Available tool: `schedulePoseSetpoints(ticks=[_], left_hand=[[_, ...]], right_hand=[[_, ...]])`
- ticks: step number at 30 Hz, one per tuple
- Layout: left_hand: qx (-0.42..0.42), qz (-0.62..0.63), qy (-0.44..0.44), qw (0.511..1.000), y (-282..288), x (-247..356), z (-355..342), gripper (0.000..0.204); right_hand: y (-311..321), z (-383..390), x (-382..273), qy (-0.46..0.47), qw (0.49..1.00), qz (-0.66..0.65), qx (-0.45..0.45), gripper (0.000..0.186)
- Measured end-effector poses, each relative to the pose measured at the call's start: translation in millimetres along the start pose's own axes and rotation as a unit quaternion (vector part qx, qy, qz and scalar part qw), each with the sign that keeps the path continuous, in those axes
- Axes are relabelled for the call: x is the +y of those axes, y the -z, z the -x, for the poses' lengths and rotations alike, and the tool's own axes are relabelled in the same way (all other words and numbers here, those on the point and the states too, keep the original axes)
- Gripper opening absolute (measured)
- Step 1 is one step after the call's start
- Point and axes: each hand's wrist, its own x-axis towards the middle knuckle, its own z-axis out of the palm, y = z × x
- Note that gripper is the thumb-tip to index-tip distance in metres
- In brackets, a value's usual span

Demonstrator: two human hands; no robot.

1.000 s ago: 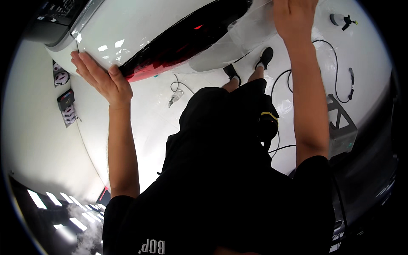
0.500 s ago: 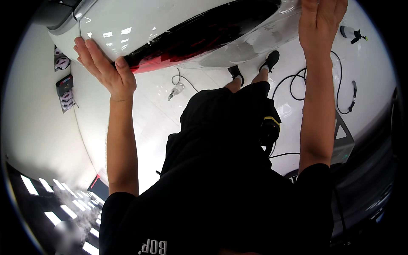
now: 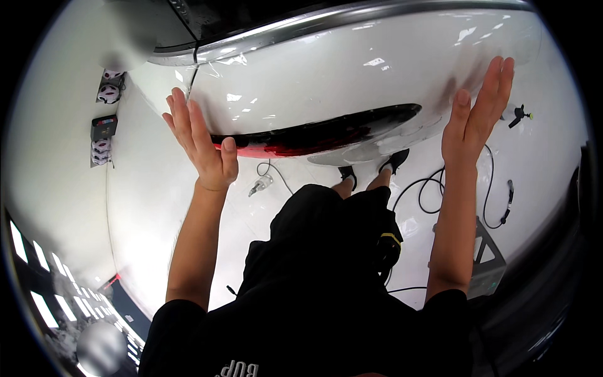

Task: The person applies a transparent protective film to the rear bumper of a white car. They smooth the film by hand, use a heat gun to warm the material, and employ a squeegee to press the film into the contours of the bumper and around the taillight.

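While the bare left hand [image 3: 210, 157] has its fingers spread beside the elongated, glossy black-and-red lamp [image 3: 339, 129], the bare right hand [image 3: 471, 129] holds straight fingers, thumb apart; between both hands' fingers curves the glossy white car panel [image 3: 301, 88].

White wall [image 3: 59, 151] is curving along left, meeting pale, glossy floor [image 3: 242, 220]. Black box [image 3: 103, 127] is showing against wall. Rectangular lamps [image 3: 43, 309] are glowing in rows, lower left. Grey stand [image 3: 492, 271] is occupying right side; black cable [image 3: 509, 202] is trailing over floor beyond.
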Motion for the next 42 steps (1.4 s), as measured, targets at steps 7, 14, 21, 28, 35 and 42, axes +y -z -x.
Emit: schedulePoseSetpoints(ticks=[7, 14, 21, 28, 35, 42], left_hand=[[-0.027, -0.046, 0.027, 0.998, -6, 5, -12, 0.073], [0.042, -0.029, 0.04, 0.998, -9, 1, -11, 0.066], [0.021, -0.006, 0.029, 0.999, -14, 7, -16, 0.069], [0.003, -0.057, 0.027, 0.998, -3, 5, 18, 0.071], [-0.032, -0.068, 0.009, 0.997, -9, 26, 5, 0.068], [-0.128, -0.092, 0.113, 0.981, 12, 53, -22, 0.079]], right_hand=[[2, -17, -5, 0.015, 0.999, 0.025, -0.037, 0.055], [-3, -18, -12, -0.019, 0.997, 0.025, -0.065, 0.06], [18, -14, -4, -0.017, 0.998, 0.038, -0.045, 0.059], [11, 13, -3, -0.052, 0.998, -0.04, 0.016, 0.056], [13, 40, 95, -0.307, 0.946, -0.031, 0.1, 0.053], [-17, 57, 137, -0.457, 0.862, -0.119, 0.185, 0.065]])
